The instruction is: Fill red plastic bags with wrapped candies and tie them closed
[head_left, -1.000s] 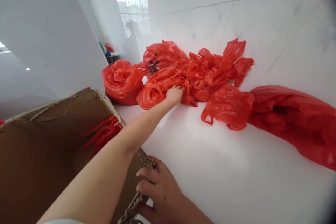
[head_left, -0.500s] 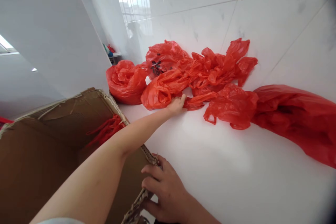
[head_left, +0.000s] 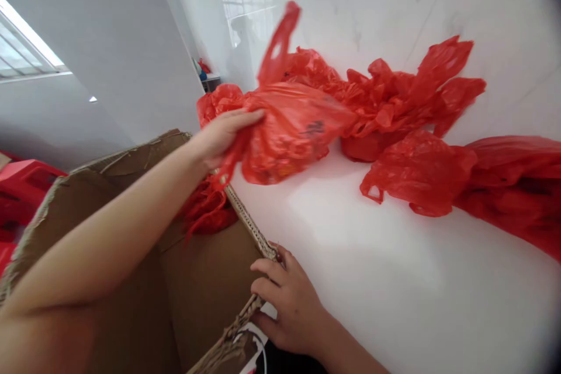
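A crumpled, translucent red plastic carrier bag [head_left: 293, 128] with dark printing is in the left hand [head_left: 223, 131], thumb and fingers pinched on its gathered side. The bag appears lifted, slightly blurred, just beyond the rim of a large, open brown cardboard box [head_left: 210, 269] — one loop handle sticks up, another dangles near the edge, and whether it touches the rim cannot be told. The right hand [head_left: 293, 298] is clamped on the box's frayed rim, fingers curled over it near a corner.

As for what is done, a small heap of deep red plastic bags [head_left: 210, 210] already lies inside the box against its far wall; most of the visible floor there is bare cardboard. Far more remains outside: on the glossy white surface [head_left: 372, 280] lie a knotted red plastic heap [head_left: 394, 93] by the wall, a flattened red plastic bag [head_left: 421, 172] with a small loop, and a long, dark red plastic bundle [head_left: 521, 181] at the right — judging by this, an early stage.
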Tool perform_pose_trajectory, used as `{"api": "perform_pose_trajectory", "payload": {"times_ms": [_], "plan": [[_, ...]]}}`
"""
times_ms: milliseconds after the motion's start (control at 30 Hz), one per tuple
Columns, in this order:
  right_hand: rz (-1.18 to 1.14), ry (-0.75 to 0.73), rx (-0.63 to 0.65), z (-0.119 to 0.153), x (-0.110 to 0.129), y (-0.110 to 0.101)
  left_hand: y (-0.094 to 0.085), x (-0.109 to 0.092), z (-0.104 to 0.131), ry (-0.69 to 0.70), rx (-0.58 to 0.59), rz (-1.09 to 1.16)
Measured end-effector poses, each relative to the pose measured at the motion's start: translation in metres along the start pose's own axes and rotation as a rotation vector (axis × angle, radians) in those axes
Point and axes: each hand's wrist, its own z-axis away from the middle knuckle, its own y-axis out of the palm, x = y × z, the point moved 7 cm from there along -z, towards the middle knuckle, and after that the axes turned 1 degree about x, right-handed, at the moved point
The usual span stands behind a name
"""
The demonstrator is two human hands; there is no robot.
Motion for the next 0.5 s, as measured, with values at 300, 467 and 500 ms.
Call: {"api": "perform_pose_trajectory", "payload": {"times_ms": [300, 467, 500], "plan": [[0.008, 0.038, 0.046, -0.002, 0.002, -0.005, -0.180, 0.137, 0.144, -0.899, -0.049, -0.147], [0.017, 0.065, 0.076, -0.002, 0.001, -0.004, -0.158, 0.236, 0.166, -0.950, 0.031, -0.316], [0.020, 0.064, 0.077, -0.002, 0.001, -0.004, -0.152, 0.253, 0.165, -0.943, 0.033, -0.358]]}}
